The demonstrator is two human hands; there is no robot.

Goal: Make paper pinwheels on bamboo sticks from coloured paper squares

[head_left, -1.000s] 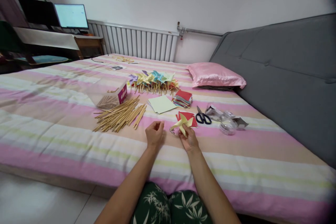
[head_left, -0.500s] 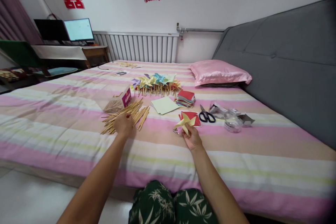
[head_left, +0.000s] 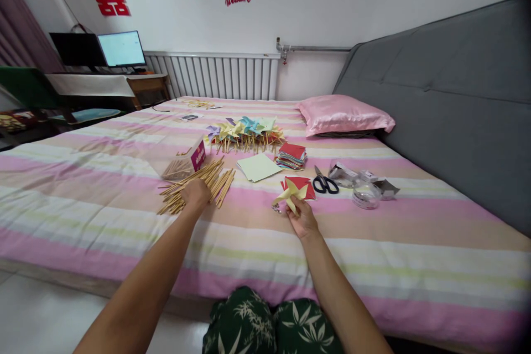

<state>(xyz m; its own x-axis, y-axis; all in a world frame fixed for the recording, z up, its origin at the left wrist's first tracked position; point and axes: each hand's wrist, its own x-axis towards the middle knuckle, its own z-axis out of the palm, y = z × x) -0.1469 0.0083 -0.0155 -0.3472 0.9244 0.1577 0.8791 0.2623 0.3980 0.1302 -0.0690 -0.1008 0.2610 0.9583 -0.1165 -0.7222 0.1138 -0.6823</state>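
**Q:** What changed since the earlier pictures?

**A:** Since a second ago, the left hand [head_left: 196, 193] has left its place beside the right hand [head_left: 304, 221] and gone out to the left, onto the pile of wooden sticks [head_left: 197, 183]. The right hand has stayed where it was.

**Q:** What lies around, biggest first?

**A:** A bed [head_left: 103, 199] with a pink, cream and green striped cover fills the scene. A grey headboard [head_left: 448, 99] runs along the right, with a pink pillow [head_left: 344, 115] at the far end. A heap of finished pinwheels [head_left: 244, 131] lies far of centre. Nearer come a pale green paper sheet [head_left: 259, 166], a stack of coloured paper [head_left: 292, 155] and scissors [head_left: 324, 182].

**Q:** And the hands?

**A:** The left hand rests knuckles-up on the near end of the sticks; whether its fingers are curled around one I cannot tell. The right hand's fingertips pinch the near edge of a yellow pinwheel [head_left: 291, 193], lying over red paper [head_left: 305, 183] near the bed's centre.
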